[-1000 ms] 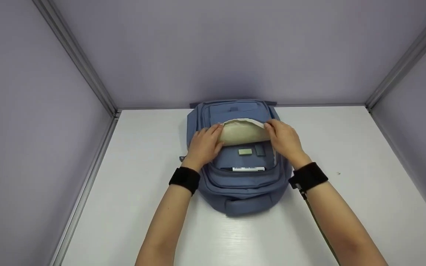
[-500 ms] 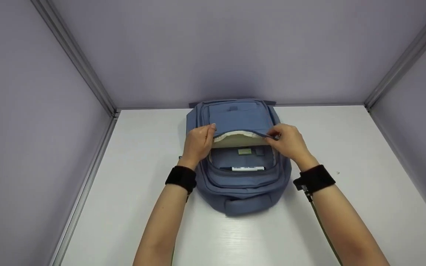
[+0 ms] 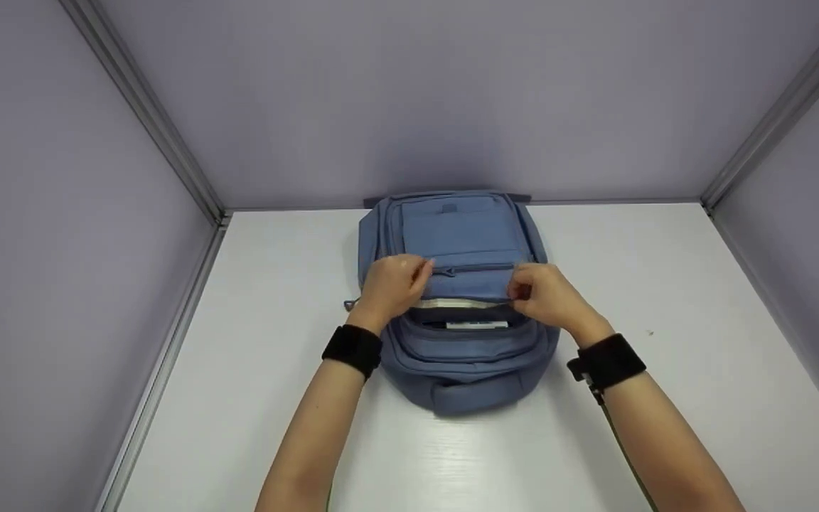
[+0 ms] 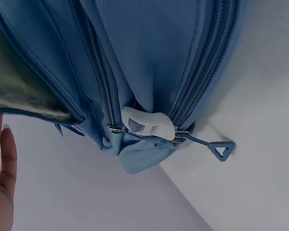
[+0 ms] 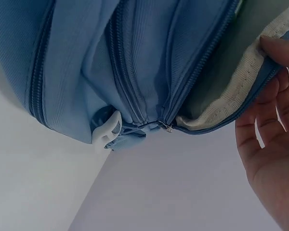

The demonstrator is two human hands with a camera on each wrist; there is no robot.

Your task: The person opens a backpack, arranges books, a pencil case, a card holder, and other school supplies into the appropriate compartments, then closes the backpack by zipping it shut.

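Observation:
A blue backpack [image 3: 459, 227] lies on the white table, its handle end toward me. Its front pocket flap [image 3: 470, 286] is folded low over the pocket, leaving a narrow gap at the near side. In that gap shows a white marker [image 3: 477, 325]. My left hand [image 3: 389, 288] holds the flap's left edge; in the left wrist view its fingers [image 4: 8, 161] lie at the zippered edge. With thumb and fingers, my right hand [image 5: 274, 115] pinches the right edge, where pale lining [image 5: 231, 98] shows. The pocket's inside is mostly hidden.
Grey panels [image 3: 452, 107] enclose the white table [image 3: 274, 284] at the back and sides. The backpack's far end is close to the back panel. A white plastic piece [image 4: 149, 124] and a triangular zipper pull [image 4: 221, 150] hang at the bag's side.
Both hands have drawn the flap toward me and down over the pocket. The pale green block and dark piece inside are now covered; the marker is still partly visible.

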